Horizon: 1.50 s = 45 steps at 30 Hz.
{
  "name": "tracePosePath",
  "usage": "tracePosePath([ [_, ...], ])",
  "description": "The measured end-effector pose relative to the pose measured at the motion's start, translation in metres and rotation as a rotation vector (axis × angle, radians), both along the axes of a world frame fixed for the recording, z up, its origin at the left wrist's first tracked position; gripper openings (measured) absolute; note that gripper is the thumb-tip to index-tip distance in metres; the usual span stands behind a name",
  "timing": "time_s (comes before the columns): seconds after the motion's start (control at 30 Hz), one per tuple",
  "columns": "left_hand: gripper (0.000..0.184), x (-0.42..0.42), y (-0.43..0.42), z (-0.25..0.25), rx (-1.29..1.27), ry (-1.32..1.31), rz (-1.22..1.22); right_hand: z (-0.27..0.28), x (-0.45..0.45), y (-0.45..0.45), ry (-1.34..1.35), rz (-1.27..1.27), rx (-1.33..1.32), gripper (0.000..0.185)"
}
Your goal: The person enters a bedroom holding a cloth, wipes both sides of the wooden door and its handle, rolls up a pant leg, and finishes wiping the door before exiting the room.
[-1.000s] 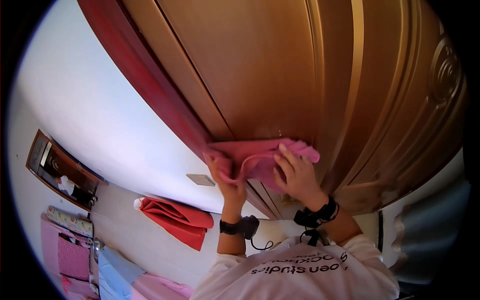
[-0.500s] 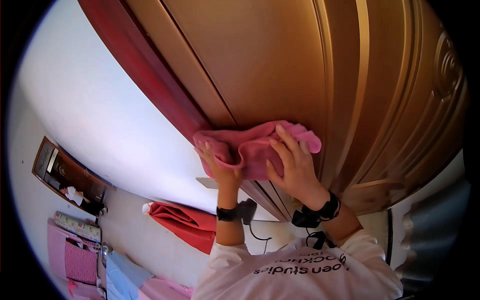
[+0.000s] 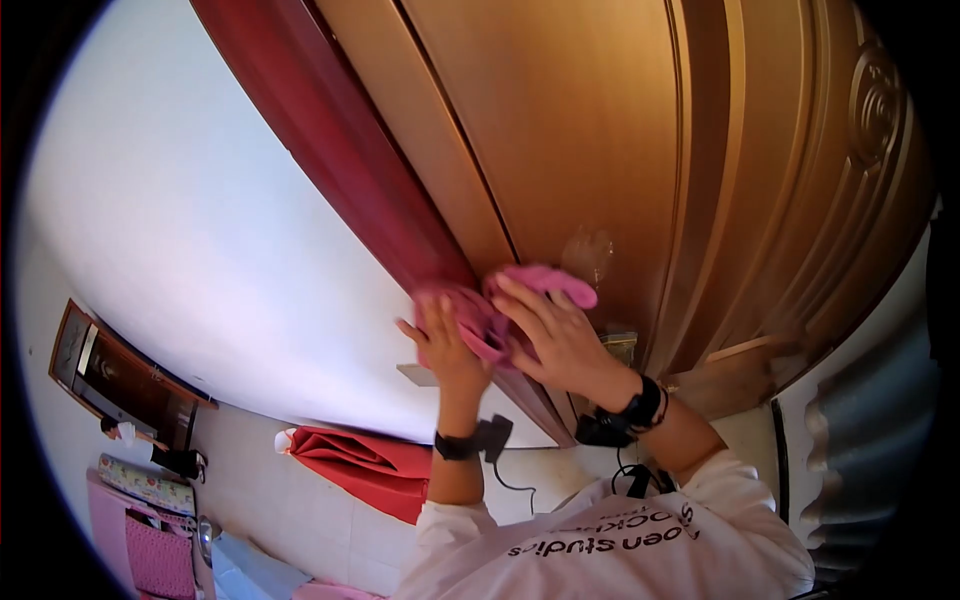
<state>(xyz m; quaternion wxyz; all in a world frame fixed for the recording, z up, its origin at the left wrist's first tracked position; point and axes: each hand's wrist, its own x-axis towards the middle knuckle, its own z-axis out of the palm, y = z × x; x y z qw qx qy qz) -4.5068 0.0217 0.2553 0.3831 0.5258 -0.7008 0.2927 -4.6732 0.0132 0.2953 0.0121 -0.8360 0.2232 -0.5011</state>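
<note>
A bunched pink cloth (image 3: 548, 283) is pressed against the brown door (image 3: 570, 130) and its dark red frame (image 3: 340, 120). My left hand (image 3: 453, 360) grips the cloth's left part over the frame, its fingers pointing up. On the cloth's right part lies my right hand (image 3: 568, 345), fingers bent over it and blurred slightly by motion. Between the two hands the cloth is folded. A pale smear (image 3: 587, 252) shows on the door panel just above the cloth. Right of my right hand, a metal door handle plate (image 3: 621, 345) is partly visible.
A switch plate (image 3: 416, 375) sits on the white wall (image 3: 200, 200) by my left wrist. Red fabric (image 3: 355, 470) hangs lower left. Farther off are a person (image 3: 150, 445), a pink chair (image 3: 160, 555) and another doorway (image 3: 125, 375). A blue-grey curtain (image 3: 865, 430) hangs at right.
The cloth has been bunched smaller, and my right hand has moved left, closer to my left hand. The door handle plate and the smear have come into view. The distant person has shifted.
</note>
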Motion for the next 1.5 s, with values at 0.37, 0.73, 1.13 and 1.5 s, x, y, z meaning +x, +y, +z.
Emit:
tracePosePath([
  [0.37,0.064,-0.014,0.007,-0.084,0.038,0.411,-0.060,-0.078,0.037,-0.002,0.048,0.014,0.019,0.059],
  [0.73,0.066,-0.009,0.014,-0.023,0.014,0.278,-0.329,-0.010,0.027,0.003,-0.032,0.053,0.068,0.060],
  [1.13,0.066,-0.024,0.026,-0.143,0.195,0.324,-0.079,-0.106,0.009,0.016,0.266,-0.022,0.123,0.051],
  [1.5,0.079,-0.008,0.016,-0.052,0.070,0.717,-0.217,-0.032,0.002,0.018,0.052,-0.190,-0.006,0.048],
])
